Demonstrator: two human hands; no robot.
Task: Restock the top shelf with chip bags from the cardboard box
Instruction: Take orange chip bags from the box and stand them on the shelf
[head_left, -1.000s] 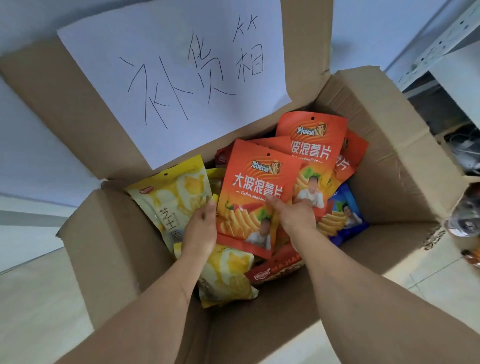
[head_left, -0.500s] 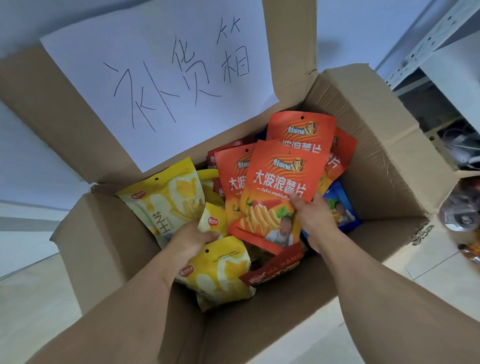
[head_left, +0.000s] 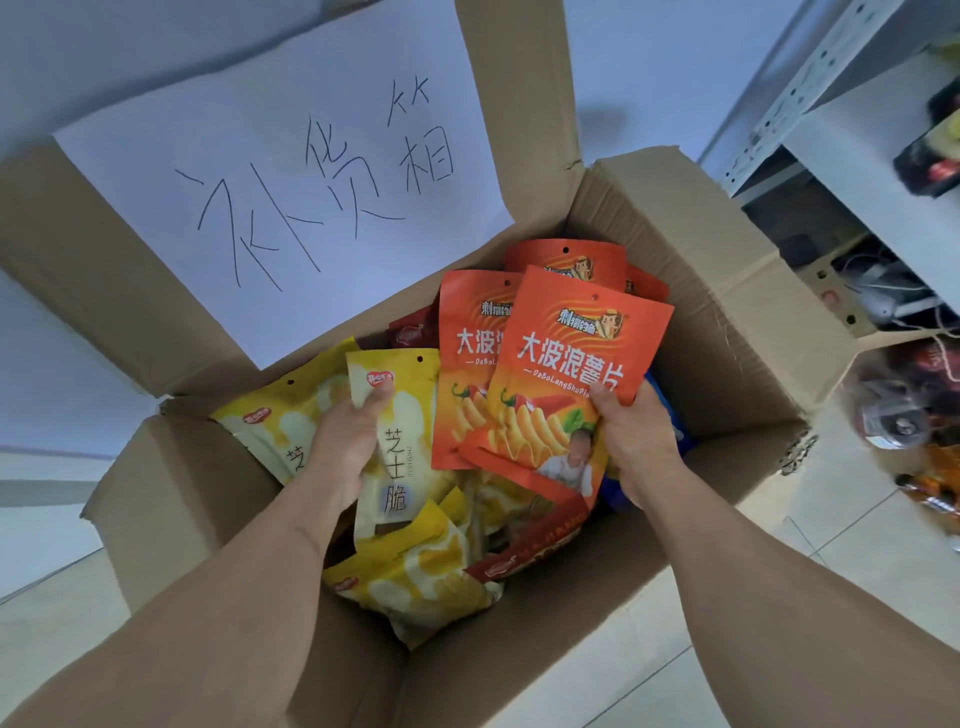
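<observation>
Box: the cardboard box (head_left: 691, 291) is sitting open below me, chip bags inside.
Orange bag: my right hand (head_left: 636, 441) is gripping the orange bag (head_left: 566, 384) over the box.
Yellow bag: my left hand (head_left: 345, 447) is clutching the yellow bag (head_left: 402, 441) inside it.

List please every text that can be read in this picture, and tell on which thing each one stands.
"补货箱": handwritten on the white paper taped to the box flap.
"大波浪薯片" and "DaBoLangShuPi…": on the orange bag held by the right hand.
"芝士脆": on the yellow bag held by the left hand.
Brand logos on the bags and the dark red bag print: too small or blurred to read.
</observation>
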